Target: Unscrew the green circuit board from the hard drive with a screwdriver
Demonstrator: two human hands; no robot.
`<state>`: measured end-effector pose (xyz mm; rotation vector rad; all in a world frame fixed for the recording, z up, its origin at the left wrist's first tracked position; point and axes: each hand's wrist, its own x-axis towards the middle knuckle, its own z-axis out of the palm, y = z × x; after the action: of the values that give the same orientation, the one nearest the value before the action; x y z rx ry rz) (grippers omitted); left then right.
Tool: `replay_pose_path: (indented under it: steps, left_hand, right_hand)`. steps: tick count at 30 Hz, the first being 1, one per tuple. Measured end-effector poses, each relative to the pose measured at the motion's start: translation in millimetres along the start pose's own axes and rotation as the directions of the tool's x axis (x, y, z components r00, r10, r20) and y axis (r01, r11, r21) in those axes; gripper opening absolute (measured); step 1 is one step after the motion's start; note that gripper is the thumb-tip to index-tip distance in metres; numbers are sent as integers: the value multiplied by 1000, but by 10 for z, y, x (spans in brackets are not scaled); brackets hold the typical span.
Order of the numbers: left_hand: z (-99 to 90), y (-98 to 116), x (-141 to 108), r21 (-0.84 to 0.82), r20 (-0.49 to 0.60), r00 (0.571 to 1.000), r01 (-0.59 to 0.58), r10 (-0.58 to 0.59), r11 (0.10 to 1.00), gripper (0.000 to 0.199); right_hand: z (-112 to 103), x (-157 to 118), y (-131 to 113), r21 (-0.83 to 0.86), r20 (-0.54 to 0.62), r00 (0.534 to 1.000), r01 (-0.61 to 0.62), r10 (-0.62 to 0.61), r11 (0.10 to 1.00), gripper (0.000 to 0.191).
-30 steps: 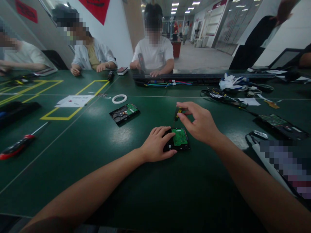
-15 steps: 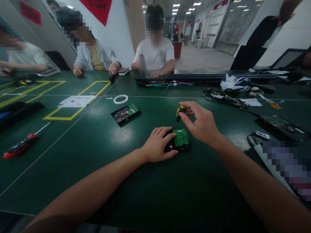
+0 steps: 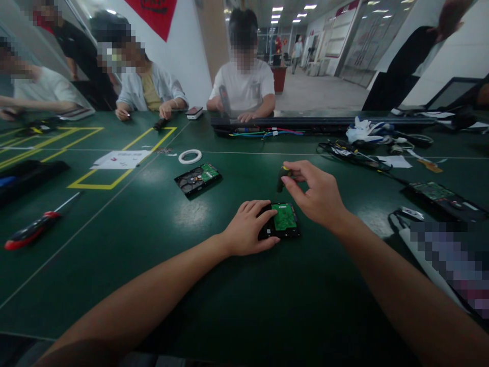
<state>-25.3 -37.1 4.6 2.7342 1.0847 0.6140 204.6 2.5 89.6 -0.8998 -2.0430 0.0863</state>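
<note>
And here's the hard drive [image 3: 286, 218], green board facing up on the table [image 3: 244, 311], with the left hand [image 3: 246, 232] spread open across its left part, touching rather than gripping! Over the drive's far edge, the right hand [image 3: 319, 191] pinches a small screwdriver [image 3: 281, 182] nearly upright between thumb and fingertips, tip contact too blurred to call, while a second drive [image 3: 197, 180] lies beyond it to the left.
</note>
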Motion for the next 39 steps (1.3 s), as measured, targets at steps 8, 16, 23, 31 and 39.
replay_pose_path:
  steps: [8, 16, 23, 31, 39]
  left_hand:
    - [16, 0, -3, 20, -10, 1000, -3, 3, 1000, 73]
    - [3, 3, -1, 10, -4, 1000, 3, -3, 1000, 73]
    - [7, -6, -1, 24, 5, 1000, 1, -1, 1000, 74]
    - [15, -10, -6, -6, -12, 1000, -2, 2, 1000, 73]
    - [9, -8, -3, -17, -6, 1000, 1, -1, 1000, 74]
  right_hand:
    - [9, 10, 47, 0, -26, 1000, 9, -9, 1000, 23]
    - [-3, 5, -14, -4, 15, 1000, -7, 7, 1000, 24]
    - [-22, 14, 20, 6, -10, 1000, 3, -3, 1000, 23]
    - [-7, 6, -4, -31, 22, 1000, -3, 3, 1000, 27]
    - [-29, 13, 13, -59, 21, 999, -34, 35, 998, 23]
